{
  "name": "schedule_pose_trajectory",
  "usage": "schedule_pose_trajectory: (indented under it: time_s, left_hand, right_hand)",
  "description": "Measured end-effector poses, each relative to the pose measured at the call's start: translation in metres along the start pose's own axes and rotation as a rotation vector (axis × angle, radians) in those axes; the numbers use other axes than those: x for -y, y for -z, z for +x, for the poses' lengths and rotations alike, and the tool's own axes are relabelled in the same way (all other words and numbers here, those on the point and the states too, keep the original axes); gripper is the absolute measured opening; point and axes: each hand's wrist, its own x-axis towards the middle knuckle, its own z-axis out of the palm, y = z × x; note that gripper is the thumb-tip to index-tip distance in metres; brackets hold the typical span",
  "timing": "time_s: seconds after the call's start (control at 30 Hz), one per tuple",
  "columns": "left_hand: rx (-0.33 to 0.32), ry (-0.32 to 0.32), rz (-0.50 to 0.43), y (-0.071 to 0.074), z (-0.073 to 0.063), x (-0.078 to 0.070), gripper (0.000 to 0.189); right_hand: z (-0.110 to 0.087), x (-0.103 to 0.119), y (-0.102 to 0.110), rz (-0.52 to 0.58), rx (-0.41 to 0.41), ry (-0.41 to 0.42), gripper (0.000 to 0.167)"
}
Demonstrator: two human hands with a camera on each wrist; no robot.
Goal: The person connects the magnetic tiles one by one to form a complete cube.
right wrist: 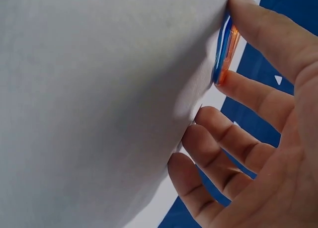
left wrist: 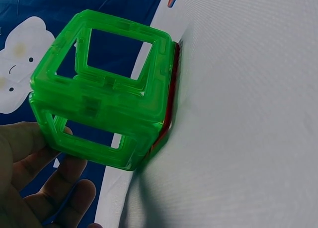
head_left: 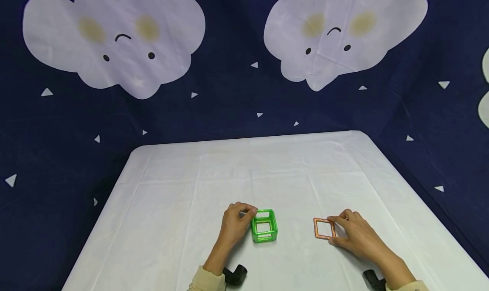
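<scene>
A cube of green see-through magnetic tiles (head_left: 264, 226) stands on the white table, with a red layer (left wrist: 171, 89) along its base in the left wrist view. My left hand (head_left: 237, 224) pinches the cube at its upper left edge; part of those fingertips is behind the green plastic. To the right, an orange square magnetic tile (head_left: 316, 229) lies flat. In the right wrist view a blue tile (right wrist: 222, 49) shows against its underside. Thumb and index finger of my right hand (head_left: 357, 236) grip the tile's near and far edges, the other fingers touching the cloth.
White cloth with fold lines covers the table (head_left: 221, 172). Behind it hangs a dark blue curtain (head_left: 229, 108) with clouds and small triangles. Black wrist mounts (head_left: 236, 275) sit under both forearms.
</scene>
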Motion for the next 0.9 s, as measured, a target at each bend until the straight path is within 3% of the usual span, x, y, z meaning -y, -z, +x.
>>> schedule_pose_trajectory:
  time_s: [0.43, 0.7, 0.9]
  left_hand:
    - [-0.004, -0.005, 0.002, 0.0, 0.0, 0.002, 0.016]
    - [-0.012, -0.02, -0.005, 0.001, 0.0, 0.003, 0.014]
    - [-0.006, -0.02, -0.01, 0.002, -0.001, 0.002, 0.015]
  right_hand:
    - [0.006, 0.006, 0.006, 0.001, 0.012, -0.025, 0.053]
    - [0.019, 0.014, 0.016, 0.004, -0.074, 0.046, 0.051]
    - [0.031, 0.028, 0.023, 0.036, -0.086, 0.082, 0.051]
